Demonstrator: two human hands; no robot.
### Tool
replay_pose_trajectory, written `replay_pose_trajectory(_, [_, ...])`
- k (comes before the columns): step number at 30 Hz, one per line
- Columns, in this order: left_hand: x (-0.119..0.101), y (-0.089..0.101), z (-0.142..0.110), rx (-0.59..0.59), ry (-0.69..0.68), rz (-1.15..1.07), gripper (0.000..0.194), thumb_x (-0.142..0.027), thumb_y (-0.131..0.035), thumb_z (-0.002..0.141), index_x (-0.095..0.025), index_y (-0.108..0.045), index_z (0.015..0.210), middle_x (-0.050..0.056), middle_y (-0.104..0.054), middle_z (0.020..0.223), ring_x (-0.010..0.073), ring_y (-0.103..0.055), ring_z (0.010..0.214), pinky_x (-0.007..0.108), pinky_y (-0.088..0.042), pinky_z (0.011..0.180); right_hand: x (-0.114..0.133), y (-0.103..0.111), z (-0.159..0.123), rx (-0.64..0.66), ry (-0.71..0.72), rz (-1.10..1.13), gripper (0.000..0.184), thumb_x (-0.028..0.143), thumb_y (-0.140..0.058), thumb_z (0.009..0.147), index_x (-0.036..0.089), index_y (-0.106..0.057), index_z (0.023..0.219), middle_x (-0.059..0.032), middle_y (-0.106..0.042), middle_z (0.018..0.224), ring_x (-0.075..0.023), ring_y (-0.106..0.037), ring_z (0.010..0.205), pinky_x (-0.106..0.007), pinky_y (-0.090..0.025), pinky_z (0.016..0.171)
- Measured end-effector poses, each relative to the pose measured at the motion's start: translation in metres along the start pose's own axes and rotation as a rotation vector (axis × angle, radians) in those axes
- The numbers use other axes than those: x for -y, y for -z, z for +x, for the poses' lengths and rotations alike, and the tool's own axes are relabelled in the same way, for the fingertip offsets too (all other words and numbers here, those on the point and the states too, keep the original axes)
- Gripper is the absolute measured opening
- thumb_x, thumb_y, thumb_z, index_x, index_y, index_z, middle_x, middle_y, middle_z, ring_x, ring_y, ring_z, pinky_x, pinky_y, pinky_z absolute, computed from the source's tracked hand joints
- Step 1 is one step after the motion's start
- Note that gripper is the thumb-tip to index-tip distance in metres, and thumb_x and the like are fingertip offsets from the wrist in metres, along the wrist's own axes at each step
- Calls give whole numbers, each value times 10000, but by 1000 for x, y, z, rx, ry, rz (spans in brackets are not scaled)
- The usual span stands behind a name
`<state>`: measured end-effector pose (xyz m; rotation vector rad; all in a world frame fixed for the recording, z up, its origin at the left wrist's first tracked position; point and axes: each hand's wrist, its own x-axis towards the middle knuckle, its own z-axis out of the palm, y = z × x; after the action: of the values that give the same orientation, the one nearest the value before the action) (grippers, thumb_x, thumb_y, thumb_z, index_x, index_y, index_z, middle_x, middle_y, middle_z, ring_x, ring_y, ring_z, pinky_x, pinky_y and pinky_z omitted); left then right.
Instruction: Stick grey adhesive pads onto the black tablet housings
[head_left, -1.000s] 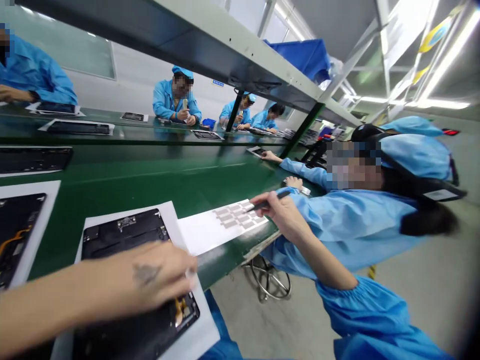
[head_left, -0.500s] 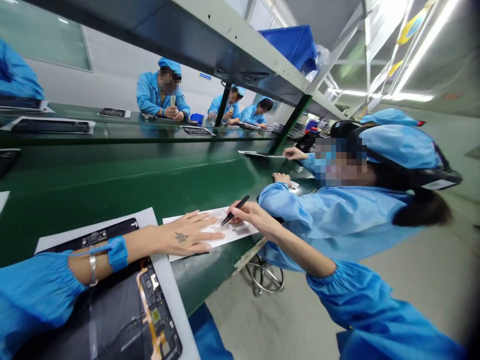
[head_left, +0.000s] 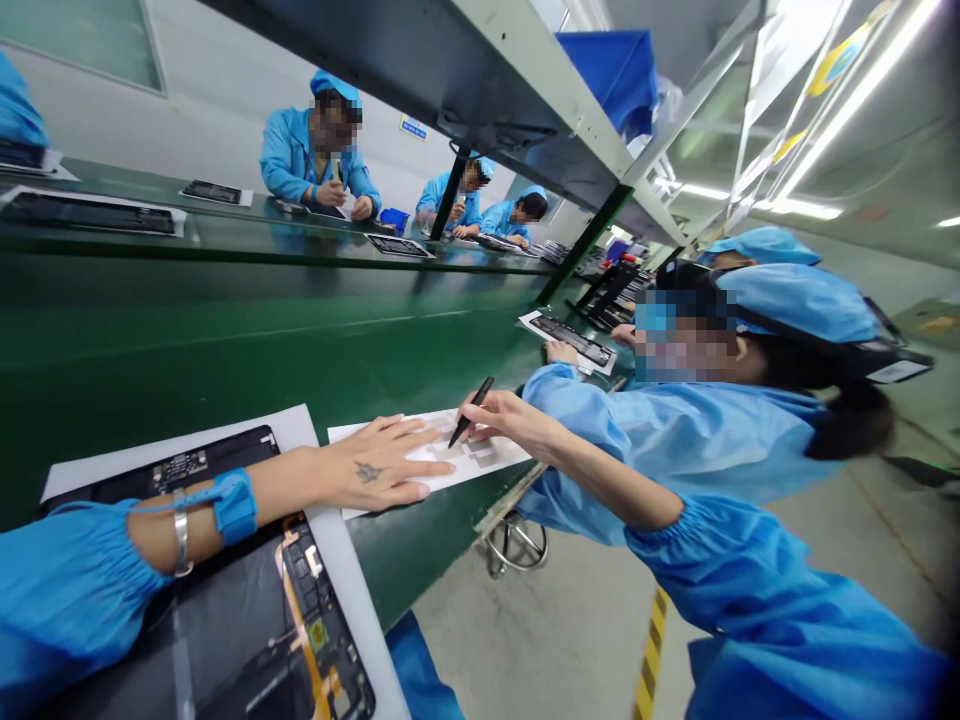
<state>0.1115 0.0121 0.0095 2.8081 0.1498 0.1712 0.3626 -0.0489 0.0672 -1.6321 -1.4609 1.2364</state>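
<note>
The left hand (head_left: 371,465) is laid flat, fingers spread, with nothing held, on a white sheet (head_left: 352,432) of grey labels (head_left: 480,452). The right hand (head_left: 510,420) is closed in a pinch on a black pen (head_left: 471,412), whose tip is held just above the sheet. The sheet lies on the green tabletop (head_left: 225,340), just beside a black panel (head_left: 161,470). For clean work, the sheet is best pressed flat and the tip kept steady over the labels. One sheet, one pen and two panels are counted nearby, the second panel (head_left: 574,340) lying by a co-worker's hand (head_left: 562,352). The labels are partly hidden and cannot be counted.
</note>
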Motion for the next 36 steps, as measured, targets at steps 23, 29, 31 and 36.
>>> replay_pose_trajectory(23, [3,63,-98,-210,330,344,422,-404,-286,1081,-207,-600,1284,93,-628,1245,230,-584,1150,353,-445,986,53,-56,-20,-255,373,322,405,636,-796,688,249,-736,794,-51,-611,758,-196,-561,684,-334,-513,628])
replay_pose_trajectory(29, [-3,59,-216,-209,499,315,352,-314,-289,1082,-182,-610,1023,45,-586,922,175,-567,852,275,-449,763,80,-135,22,7,403,212,504,689,-743,702,195,-711,800,-46,-632,738,-189,-574,703,-333,-483,696])
replay_pose_trajectory(31, [-10,49,-225,-244,491,280,320,-259,-289,1075,-174,-598,1075,55,-572,952,178,-559,885,280,-454,800,90,-167,43,88,432,171,519,697,-705,725,179,-686,759,-19,-588,658,-168,-538,653,-330,-461,692])
replay_pose_trajectory(36, [-18,42,-218,-241,487,328,335,-101,-337,1007,-201,-585,1210,59,-606,1010,182,-565,910,269,-468,783,92,-211,83,229,310,160,564,733,-714,661,187,-571,650,30,-501,542,-139,-512,558,-304,-435,610])
